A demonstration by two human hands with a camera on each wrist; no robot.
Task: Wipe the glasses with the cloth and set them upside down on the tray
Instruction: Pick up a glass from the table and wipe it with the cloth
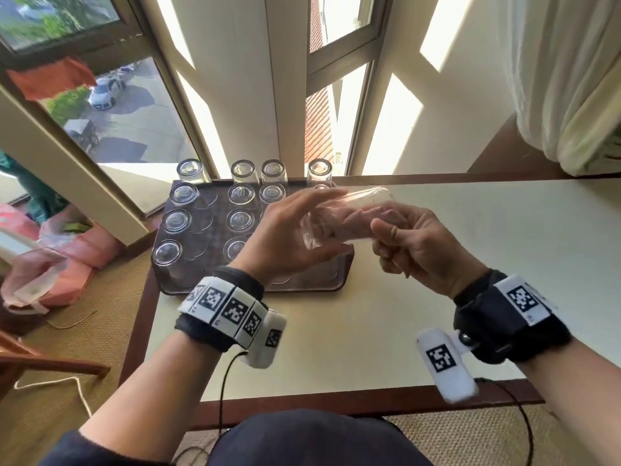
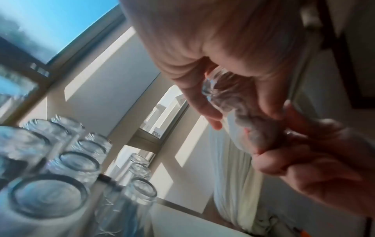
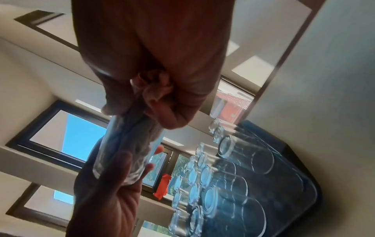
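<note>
Wrist bands with black-and-white markers fill the lower part of the head view, and just above them, at centre frame, the left hand point(image 1: 289, 230) and the right hand point(image 1: 416, 243) share 1 clear glass point(image 1: 339, 213) held on its side in the air over the right part of the tray point(image 1: 161, 277). Fingers of the left hand curl loosely round the glass near its thick base, thumb below and fingertips above; the right hand is closed into a pinch on a pinkish cloth point(image 1: 359, 220) that is stuffed into the mouth of the glass. Smooth, thin-walled and rigid, the glass looks light but slippery and easy to chip at the rim, so I judge the safest hold to be round the barrel toward the heavy base, as it is taken now, with the soft cloth doing the rubbing inside. It is a plain straight-sided tumbler, fully transparent, so the cloth shows through its wall. Other tumblers point(image 1: 240, 219) of the same kind stand mouth-down in rows in the left and upper part of the dark tray, which sits on the pale table point(image 1: 470, 230).
</note>
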